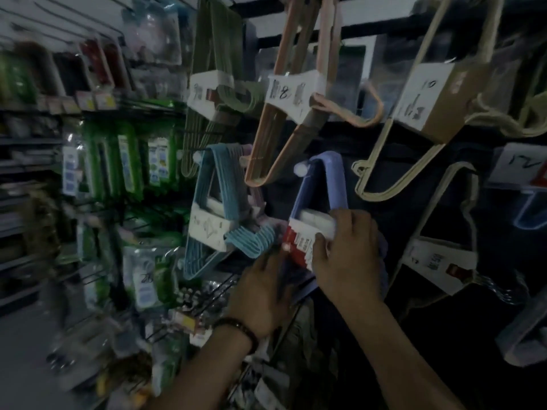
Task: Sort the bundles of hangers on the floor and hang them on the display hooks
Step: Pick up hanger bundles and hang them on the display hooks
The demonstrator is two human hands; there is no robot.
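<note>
At the rack's lower row, my right hand [352, 255] clamps the purple bundle [322, 179] by its paper label [299, 244], thumb on the front and fingers curled over the top. My left hand [260, 297] sits under the bundle's lower edge; blur hides whether it grips or only props. The bundle's top loop lies over the white-tipped hook [301, 168], so it looks hung or nearly so. If I let go before the loop is well past the tip, it could slide off and drop. The blue bundle [213, 184] hangs just beside, and its hooked ends could snag mine.
</note>
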